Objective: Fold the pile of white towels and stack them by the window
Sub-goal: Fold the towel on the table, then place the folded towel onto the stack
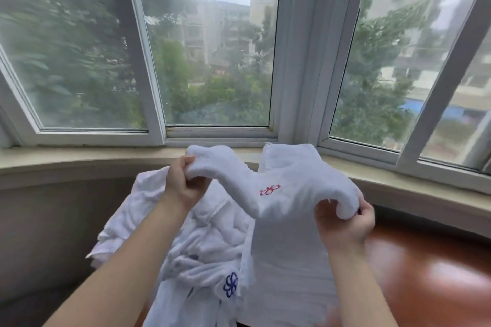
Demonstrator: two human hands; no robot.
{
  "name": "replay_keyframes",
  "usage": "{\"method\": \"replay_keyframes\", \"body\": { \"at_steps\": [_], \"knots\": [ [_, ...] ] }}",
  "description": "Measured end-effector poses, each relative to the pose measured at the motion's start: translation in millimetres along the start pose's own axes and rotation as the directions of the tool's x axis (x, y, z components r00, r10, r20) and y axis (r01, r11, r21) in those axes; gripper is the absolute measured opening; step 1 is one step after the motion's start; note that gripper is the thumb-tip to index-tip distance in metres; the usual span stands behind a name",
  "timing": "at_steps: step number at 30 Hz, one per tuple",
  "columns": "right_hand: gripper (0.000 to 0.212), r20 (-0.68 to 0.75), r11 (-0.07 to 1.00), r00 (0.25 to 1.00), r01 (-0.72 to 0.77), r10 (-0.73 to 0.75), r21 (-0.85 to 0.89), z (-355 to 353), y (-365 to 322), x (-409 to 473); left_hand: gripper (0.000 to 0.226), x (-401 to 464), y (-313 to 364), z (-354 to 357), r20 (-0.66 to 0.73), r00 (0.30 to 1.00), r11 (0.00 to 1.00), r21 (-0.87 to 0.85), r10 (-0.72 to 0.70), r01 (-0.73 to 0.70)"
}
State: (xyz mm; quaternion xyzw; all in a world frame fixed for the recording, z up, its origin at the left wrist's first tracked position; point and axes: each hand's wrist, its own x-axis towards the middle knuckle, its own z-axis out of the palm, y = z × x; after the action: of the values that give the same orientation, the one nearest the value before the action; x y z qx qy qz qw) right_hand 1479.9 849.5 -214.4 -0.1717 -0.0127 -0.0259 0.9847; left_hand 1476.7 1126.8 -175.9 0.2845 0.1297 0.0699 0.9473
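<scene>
While hands (265, 199) pinch towel (281, 194) edge, pile (191, 241) below.

A home's bay window (220, 61) nook, with stone sill (79, 156), polished wooden floor (425, 273), apartment blocks outside

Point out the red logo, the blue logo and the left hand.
red logo (269, 190), head view, middle of the stitching
blue logo (230, 284), head view, centre of the flower
left hand (183, 183), head view, back of hand
</scene>
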Motion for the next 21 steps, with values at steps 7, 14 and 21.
{"method": "replay_keyframes", "body": {
  "at_steps": [7,14,21],
  "knots": [
    [0.055,-0.165,0.974,0.963,0.225,-0.215,0.042,-45,-24,-5,0.044,58,-24,19,0.265,0.956,0.992,0.035,-0.125,0.120],
    [0.027,-0.283,0.882,0.837,0.461,-0.469,-0.098,8,14,-60,0.031,138,-32,76,0.479,0.822,0.950,0.204,-0.307,0.236],
    [0.038,-0.582,0.894,0.715,0.137,-0.387,-0.426,-11,62,-98,0.054,236,-90,36,0.093,0.900,0.749,0.593,-0.427,0.294]
  ]
}}
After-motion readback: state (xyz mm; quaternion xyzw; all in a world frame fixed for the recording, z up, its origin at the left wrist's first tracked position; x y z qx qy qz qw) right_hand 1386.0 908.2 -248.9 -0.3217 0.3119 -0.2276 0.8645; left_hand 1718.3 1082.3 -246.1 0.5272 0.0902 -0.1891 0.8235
